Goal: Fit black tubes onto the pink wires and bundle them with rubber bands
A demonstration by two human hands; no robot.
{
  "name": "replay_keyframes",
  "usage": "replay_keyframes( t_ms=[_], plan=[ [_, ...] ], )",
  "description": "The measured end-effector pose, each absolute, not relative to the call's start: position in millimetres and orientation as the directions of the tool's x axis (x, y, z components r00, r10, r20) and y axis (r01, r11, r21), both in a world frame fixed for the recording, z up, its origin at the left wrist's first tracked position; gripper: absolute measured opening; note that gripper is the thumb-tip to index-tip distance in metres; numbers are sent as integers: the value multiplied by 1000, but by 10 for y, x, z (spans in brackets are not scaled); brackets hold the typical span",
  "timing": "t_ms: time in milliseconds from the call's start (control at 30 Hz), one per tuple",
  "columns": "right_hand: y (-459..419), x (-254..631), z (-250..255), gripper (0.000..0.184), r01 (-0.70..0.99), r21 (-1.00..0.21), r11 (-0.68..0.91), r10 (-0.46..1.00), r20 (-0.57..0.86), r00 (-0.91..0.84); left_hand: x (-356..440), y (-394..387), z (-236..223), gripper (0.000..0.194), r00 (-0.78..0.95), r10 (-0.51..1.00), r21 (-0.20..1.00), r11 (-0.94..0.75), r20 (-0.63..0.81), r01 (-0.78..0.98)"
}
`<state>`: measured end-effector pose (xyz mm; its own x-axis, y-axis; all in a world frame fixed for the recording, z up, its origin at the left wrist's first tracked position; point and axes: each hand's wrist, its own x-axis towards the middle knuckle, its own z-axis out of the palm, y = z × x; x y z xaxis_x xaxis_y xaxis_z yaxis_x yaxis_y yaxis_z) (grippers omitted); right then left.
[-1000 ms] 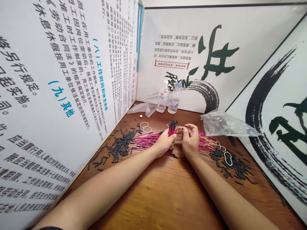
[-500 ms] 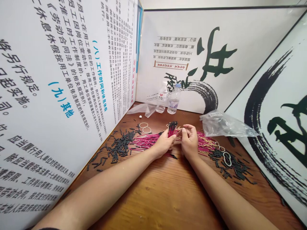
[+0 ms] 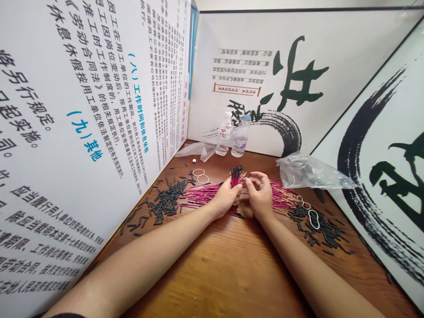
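Note:
My left hand point(image 3: 226, 198) is closed round an upright bundle of thin pink wires with black tips point(image 3: 236, 175), held above the wooden table point(image 3: 232, 265). My right hand point(image 3: 260, 194) is right beside it, fingers pinched at the bundle's top on something too small to name. More loose pink wires point(image 3: 202, 194) lie flat on the table to the left of my hands, and others point(image 3: 281, 194) to the right. Short black tube pieces are heaped at the left point(image 3: 167, 201) and at the right point(image 3: 318, 229).
Printed boards wall the table on the left, back and right. Two water bottles point(image 3: 233, 137) stand at the back. A clear plastic bag point(image 3: 311, 172) lies at the right, another point(image 3: 198, 150) at the back left. Rubber bands point(image 3: 200, 176) lie near the left pile.
My right hand has shifted slightly left, closer to the top of the bundle. My left hand holds the bundle in much the same place.

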<state>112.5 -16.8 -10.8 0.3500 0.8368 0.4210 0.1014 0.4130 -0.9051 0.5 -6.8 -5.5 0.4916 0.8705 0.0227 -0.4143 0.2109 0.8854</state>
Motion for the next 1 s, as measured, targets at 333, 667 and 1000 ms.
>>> replay_keyframes(
  t_ms=[333, 667, 1000],
  plan=[
    [-164, 1125, -106, 30, 19, -915, 403, 855, 384, 348, 11, -75, -39, 22, 481, 877, 884, 223, 3, -412],
    [-158, 1125, -122, 29, 81, -910, 407, 852, 410, 326, 13, -61, -58, 17, 478, 878, 881, 224, 3, -417],
    [-163, 1139, -155, 26, 232, -868, 439, 811, 494, 313, 5, -43, -41, 17, 477, 878, 859, 269, -34, -435]
  ],
)
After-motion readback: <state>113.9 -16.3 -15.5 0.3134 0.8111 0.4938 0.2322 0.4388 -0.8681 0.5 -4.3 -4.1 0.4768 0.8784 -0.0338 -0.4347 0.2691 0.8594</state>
